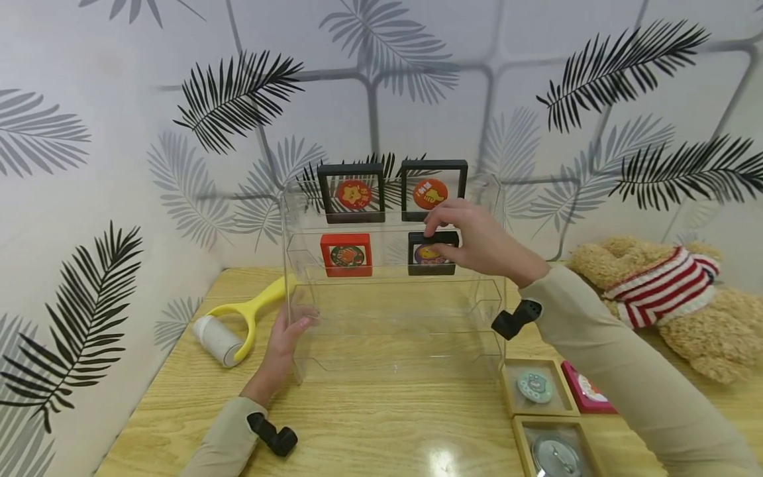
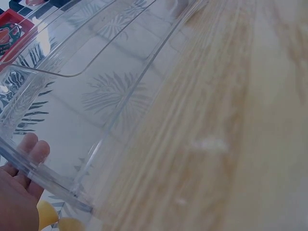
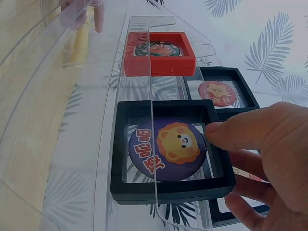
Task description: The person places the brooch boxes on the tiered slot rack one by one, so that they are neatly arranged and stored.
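A clear tiered display rack [image 1: 393, 366] stands on the wooden table, and my left hand [image 1: 285, 344] grips its left side panel. In the left wrist view, fingertips [image 2: 39, 150] show past the panel's edge. My right hand [image 1: 477, 240] pinches the edge of a small black frame [image 1: 433, 269] on the middle tier; inside it is a purple badge [image 3: 185, 144] with a yellow lion. On the same tier, to the left, stands a red frame [image 1: 348, 271] with a dark badge. Two larger black frames [image 1: 352, 217] [image 1: 434, 163] with red badges are on the top tier.
Left of the rack lies a yellow-handled lint roller [image 1: 217, 341]. To the right are two wooden-framed badges [image 1: 517, 405] [image 1: 524, 440], a magenta frame [image 1: 587, 403] partly behind my right sleeve, and a teddy bear [image 1: 703, 331] in a striped top. A patterned wall rises behind.
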`<state>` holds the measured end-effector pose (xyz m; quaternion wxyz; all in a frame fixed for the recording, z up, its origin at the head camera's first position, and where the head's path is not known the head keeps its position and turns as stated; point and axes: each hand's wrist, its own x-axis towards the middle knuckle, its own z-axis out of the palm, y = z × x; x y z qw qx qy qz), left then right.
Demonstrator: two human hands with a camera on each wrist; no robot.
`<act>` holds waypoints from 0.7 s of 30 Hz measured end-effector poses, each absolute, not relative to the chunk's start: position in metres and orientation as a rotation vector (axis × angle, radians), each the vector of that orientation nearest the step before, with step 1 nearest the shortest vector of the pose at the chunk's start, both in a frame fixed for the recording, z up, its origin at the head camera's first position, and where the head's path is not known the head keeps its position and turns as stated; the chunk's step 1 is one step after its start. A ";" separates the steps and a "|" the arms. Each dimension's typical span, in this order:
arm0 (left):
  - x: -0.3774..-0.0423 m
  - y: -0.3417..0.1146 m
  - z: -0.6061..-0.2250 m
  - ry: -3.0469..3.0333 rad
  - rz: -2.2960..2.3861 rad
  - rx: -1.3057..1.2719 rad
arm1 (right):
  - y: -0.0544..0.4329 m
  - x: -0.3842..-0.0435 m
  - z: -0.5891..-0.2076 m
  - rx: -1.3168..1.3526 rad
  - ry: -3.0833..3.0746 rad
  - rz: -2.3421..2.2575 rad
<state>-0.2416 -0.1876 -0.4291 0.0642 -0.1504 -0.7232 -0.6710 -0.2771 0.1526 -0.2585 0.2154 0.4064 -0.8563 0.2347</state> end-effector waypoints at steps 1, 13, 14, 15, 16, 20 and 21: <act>-0.241 -0.188 -0.429 -2.183 -2.028 -0.454 | 0.153 -0.276 -0.258 1.126 -2.372 0.657; -0.245 -0.186 -0.428 -2.138 -2.054 -0.478 | 0.179 -0.245 -0.265 1.100 -2.103 0.603; -0.245 -0.186 -0.429 -2.141 -2.051 -0.482 | 0.182 -0.242 -0.265 1.097 -2.080 0.619; -0.245 -0.187 -0.429 -2.146 -2.049 -0.481 | 0.185 -0.239 -0.266 1.093 -2.065 0.635; -0.245 -0.187 -0.429 -2.147 -2.048 -0.478 | 0.189 -0.236 -0.268 1.088 -2.060 0.649; -0.245 -0.187 -0.431 -2.154 -2.048 -0.451 | 0.203 -0.227 -0.277 1.053 -2.072 0.672; -0.245 -0.186 -0.431 -2.153 -2.052 -0.443 | 0.206 -0.225 -0.279 1.038 -2.078 0.674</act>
